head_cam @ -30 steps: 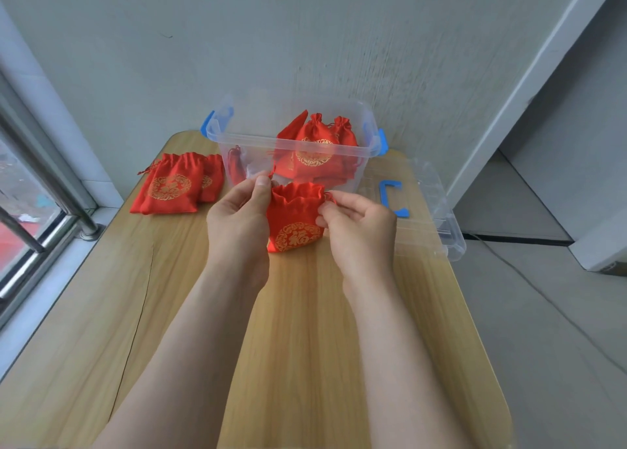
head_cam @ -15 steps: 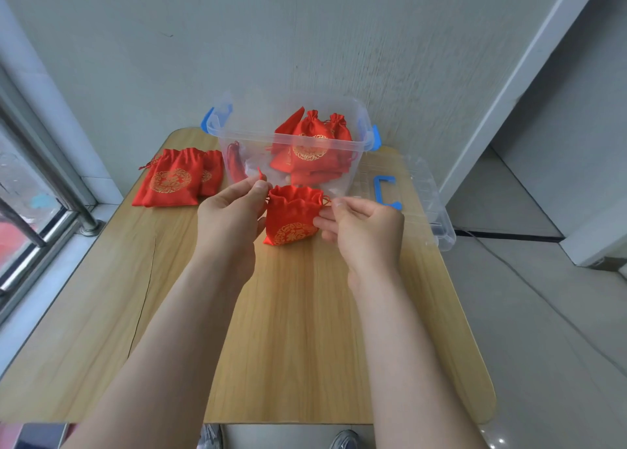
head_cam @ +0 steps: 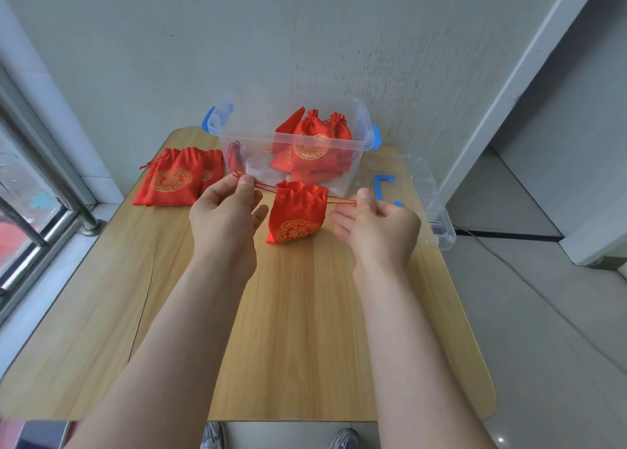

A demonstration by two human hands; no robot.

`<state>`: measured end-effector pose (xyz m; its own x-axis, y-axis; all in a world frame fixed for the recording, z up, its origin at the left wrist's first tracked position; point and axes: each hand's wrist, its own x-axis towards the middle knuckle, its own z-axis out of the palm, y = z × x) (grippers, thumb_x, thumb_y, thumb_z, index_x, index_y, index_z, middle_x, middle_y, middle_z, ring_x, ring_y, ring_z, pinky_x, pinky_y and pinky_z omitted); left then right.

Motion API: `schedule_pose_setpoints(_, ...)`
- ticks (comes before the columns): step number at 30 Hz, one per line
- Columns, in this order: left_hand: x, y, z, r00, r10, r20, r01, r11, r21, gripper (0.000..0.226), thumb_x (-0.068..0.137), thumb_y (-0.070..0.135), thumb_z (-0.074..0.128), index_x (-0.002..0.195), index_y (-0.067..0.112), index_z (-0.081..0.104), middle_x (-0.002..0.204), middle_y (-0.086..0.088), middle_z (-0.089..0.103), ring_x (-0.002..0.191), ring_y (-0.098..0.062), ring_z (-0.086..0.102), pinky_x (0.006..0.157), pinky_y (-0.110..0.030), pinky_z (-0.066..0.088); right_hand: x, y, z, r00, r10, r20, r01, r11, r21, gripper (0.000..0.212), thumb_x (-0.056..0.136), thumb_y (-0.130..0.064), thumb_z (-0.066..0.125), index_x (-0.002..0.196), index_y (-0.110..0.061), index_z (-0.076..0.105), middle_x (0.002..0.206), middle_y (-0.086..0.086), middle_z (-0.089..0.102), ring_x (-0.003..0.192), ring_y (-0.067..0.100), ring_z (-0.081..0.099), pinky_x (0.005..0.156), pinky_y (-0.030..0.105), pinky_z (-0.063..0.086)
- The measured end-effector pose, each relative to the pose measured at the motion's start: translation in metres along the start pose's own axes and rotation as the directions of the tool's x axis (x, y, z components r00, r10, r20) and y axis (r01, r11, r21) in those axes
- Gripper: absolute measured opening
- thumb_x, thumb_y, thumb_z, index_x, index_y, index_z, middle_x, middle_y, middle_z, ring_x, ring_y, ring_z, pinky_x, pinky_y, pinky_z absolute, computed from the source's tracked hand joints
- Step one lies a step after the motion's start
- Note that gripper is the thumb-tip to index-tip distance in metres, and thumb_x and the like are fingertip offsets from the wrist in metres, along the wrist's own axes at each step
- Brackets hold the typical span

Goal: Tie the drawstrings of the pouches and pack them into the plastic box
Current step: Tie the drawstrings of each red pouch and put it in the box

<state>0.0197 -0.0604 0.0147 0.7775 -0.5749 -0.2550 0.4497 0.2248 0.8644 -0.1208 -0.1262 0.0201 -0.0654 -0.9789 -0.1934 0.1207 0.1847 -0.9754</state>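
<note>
A red pouch with a gold emblem hangs between my hands just above the wooden table, its mouth gathered. My left hand pinches the red drawstring on the pouch's left. My right hand pinches the drawstring on its right, and both cords are stretched out sideways. Behind it stands the clear plastic box with blue latches, holding several tied red pouches. A small stack of flat red pouches lies on the table at the left of the box.
The box's clear lid with a blue clip lies at the table's right edge. A window frame with a metal rail runs along the left. The wall stands close behind the box. Grey floor and a cable lie to the right.
My hands have moved apart, pulling the drawstrings out to both sides. The pouch's mouth has drawn tighter.
</note>
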Motion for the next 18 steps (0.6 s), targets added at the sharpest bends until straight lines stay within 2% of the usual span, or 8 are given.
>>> schedule_pose_setpoints(3, -0.002, -0.001, 0.001, 0.999, -0.012, -0.041, 0.009, 0.998, -0.057, 0.004, 0.104, 0.014, 0.068, 0.103, 0.018, 0.066, 0.105, -0.001, 0.074, 0.098, -0.015, 0.073, 0.087, -0.032, 0.062, -0.003, -0.003, 0.002, 1.000, 0.011, -0.012, -0.010, 0.995, 0.103, 0.032, 0.113, -0.025, 0.051, 0.098, -0.001, 0.066, 0.086, 0.015, 0.080, 0.076, 0.022, 0.081, 0.068, 0.035, 0.066)
schedule_pose_setpoints(5, -0.004, -0.002, 0.003, 0.997, -0.039, -0.065, 0.032, 0.993, -0.110, 0.009, 0.107, 0.012, 0.062, 0.101, 0.018, 0.061, 0.106, -0.003, 0.075, 0.108, -0.021, 0.075, 0.092, -0.035, 0.063, -0.004, -0.005, 0.003, 0.998, 0.065, 0.004, -0.064, 0.970, 0.235, 0.033, 0.115, -0.026, 0.045, 0.100, -0.002, 0.061, 0.092, 0.019, 0.079, 0.082, 0.026, 0.081, 0.074, 0.038, 0.068)
schedule_pose_setpoints(7, -0.004, -0.002, 0.003, 0.994, -0.072, -0.080, 0.057, 0.982, -0.179, 0.006, 0.109, 0.009, 0.058, 0.109, 0.015, 0.058, 0.103, -0.004, 0.077, 0.106, -0.022, 0.077, 0.091, -0.037, 0.064, -0.005, -0.009, 0.003, 0.987, 0.157, 0.031, -0.158, 0.916, 0.368, 0.033, 0.116, -0.029, 0.040, 0.112, -0.001, 0.057, 0.096, 0.021, 0.079, 0.085, 0.028, 0.081, 0.076, 0.038, 0.068)
schedule_pose_setpoints(9, -0.003, -0.002, 0.003, 0.991, -0.094, -0.090, 0.072, 0.972, -0.224, 0.011, 0.110, 0.008, 0.055, 0.119, 0.014, 0.055, 0.101, -0.004, 0.077, 0.100, -0.020, 0.079, 0.086, -0.037, 0.065, -0.005, -0.011, 0.003, 0.969, 0.242, 0.049, -0.238, 0.860, 0.451, 0.032, 0.116, -0.030, 0.038, 0.113, -0.003, 0.054, 0.095, 0.021, 0.080, 0.083, 0.028, 0.081, 0.072, 0.037, 0.068)
schedule_pose_setpoints(12, -0.001, -0.002, 0.002, 0.984, -0.129, -0.122, 0.091, 0.958, -0.273, 0.009, 0.110, 0.006, 0.052, 0.113, 0.014, 0.053, 0.106, -0.008, 0.076, 0.094, -0.020, 0.080, 0.084, -0.040, 0.066, -0.005, -0.012, 0.003, 0.949, 0.311, 0.059, -0.298, 0.815, 0.497, 0.034, 0.117, -0.031, 0.036, 0.105, -0.004, 0.054, 0.091, 0.017, 0.081, 0.083, 0.027, 0.082, 0.074, 0.038, 0.068)
schedule_pose_setpoints(16, 0.003, -0.001, 0.001, 0.975, -0.160, -0.152, 0.107, 0.945, -0.308, 0.015, 0.110, 0.004, 0.052, 0.100, 0.015, 0.053, 0.110, -0.010, 0.074, 0.097, -0.022, 0.079, 0.086, -0.042, 0.066, -0.007, -0.014, 0.002, 0.914, 0.405, -0.016, -0.340, 0.788, 0.513, 0.033, 0.117, -0.025, 0.036, 0.092, -0.011, 0.051, 0.087, 0.013, 0.078, 0.081, 0.027, 0.081, 0.076, 0.038, 0.067)
schedule_pose_setpoints(18, 0.002, -0.002, 0.001, 0.977, -0.154, -0.150, 0.099, 0.943, -0.318, 0.015, 0.110, 0.003, 0.052, 0.101, 0.015, 0.054, 0.108, -0.010, 0.072, 0.095, -0.021, 0.078, 0.085, -0.042, 0.066, -0.007, -0.012, 0.002, 0.891, 0.453, -0.020, -0.378, 0.766, 0.520, 0.022, 0.117, -0.021, 0.035, 0.102, -0.015, 0.050, 0.084, 0.008, 0.074, 0.075, 0.026, 0.081, 0.068, 0.036, 0.066)
